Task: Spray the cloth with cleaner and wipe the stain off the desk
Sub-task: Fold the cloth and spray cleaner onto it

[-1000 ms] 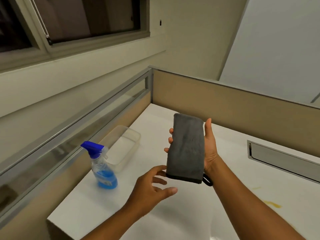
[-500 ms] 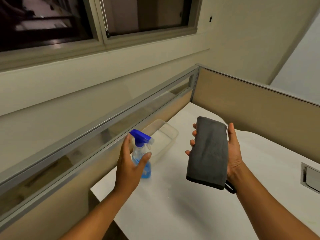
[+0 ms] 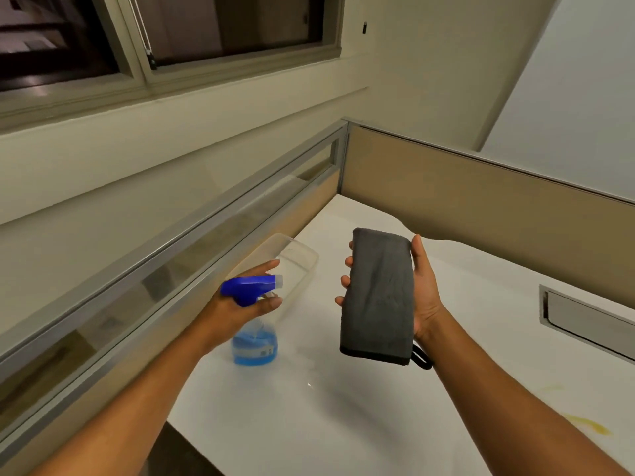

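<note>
A: Starting nearest us, what's left to do?

B: The yellow smear of a stain [image 3: 584, 426] sits untouched on the white surface [image 3: 343, 424] at the near right, so the wiping is all ahead. The spraying looks not yet done either, as far as I can judge.

A: And the hands?

B: The left hand [image 3: 240, 304] is closed around the neck of the clear spray bottle of blue cleaner [image 3: 254, 324], fingers by the blue trigger head, nozzle turned toward the cloth. Half a second ago that hand was only arriving at the bottle, which stood upright; now it is gripped and tipped (whether its base has left the surface, I cannot tell).

A: The cloth?

B: The right hand [image 3: 424, 293] holds the folded grey microfibre cloth [image 3: 378, 297] upright in the air, thumb on one edge, fingers wrapped behind, much as before. Beyond them lies a clear plastic tub [image 3: 302, 262] by the partition.
</note>
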Available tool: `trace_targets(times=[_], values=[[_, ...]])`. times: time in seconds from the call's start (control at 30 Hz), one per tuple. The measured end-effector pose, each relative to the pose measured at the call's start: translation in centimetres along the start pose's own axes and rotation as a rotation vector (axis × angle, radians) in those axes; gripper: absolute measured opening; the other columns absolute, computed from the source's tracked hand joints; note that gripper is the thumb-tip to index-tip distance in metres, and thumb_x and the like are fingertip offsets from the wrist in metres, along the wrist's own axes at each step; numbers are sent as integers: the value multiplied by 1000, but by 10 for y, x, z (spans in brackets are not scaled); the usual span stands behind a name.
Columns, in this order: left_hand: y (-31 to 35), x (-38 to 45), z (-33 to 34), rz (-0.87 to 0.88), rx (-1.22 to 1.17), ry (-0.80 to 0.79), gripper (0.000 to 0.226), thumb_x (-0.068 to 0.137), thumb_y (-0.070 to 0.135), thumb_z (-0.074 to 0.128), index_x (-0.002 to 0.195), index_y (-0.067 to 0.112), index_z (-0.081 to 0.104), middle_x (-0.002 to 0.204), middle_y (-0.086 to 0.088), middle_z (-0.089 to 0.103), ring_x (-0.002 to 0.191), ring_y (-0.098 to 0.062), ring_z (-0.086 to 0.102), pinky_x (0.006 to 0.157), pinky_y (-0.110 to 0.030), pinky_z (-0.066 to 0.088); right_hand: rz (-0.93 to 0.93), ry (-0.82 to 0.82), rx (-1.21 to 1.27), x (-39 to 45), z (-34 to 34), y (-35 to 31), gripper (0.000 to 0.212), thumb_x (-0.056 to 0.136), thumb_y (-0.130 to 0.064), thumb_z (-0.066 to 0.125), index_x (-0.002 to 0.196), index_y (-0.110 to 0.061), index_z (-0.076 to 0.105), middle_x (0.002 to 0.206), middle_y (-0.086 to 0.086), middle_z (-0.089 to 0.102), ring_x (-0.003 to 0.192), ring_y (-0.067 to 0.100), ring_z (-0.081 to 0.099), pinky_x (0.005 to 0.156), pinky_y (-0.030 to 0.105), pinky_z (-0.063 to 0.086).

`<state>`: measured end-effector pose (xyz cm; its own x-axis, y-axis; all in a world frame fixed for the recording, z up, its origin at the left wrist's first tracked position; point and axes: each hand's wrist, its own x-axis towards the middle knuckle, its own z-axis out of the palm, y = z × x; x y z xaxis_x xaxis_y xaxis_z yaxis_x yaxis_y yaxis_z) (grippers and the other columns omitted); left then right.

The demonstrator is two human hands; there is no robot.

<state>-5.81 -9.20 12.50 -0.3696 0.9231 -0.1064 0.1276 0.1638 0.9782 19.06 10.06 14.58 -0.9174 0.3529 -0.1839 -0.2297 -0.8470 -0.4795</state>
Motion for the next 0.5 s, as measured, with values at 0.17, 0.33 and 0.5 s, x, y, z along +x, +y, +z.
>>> trace_targets(times=[0.17,0.33,0.5], values=[[16,4,23,-57,105,-54,59,77,65,79,128,36,70,87,2,77,87,-18,70,90,-31,59,3,-29,-1,-14,-4,-5,104,81,-90,41,144,-8,56,127,18,65,106,41,62,107,64,38],[50,-7,67,-82,95,-341,49,91,38,73,136,49,58,125,21,64,112,-9,63,73,-10,58,-53,-32,5,-31,-16,-16,106,82,-90,38,143,-5,56,130,19,64,108,42,63,107,64,37],[68,-8,105,-17,189,-184,37,86,50,77,116,32,64,104,3,72,92,-23,71,71,-20,60,-143,6,-33,-45,-27,-21,102,83,-87,38,140,-5,60,131,20,65,109,43,64,106,64,39]])
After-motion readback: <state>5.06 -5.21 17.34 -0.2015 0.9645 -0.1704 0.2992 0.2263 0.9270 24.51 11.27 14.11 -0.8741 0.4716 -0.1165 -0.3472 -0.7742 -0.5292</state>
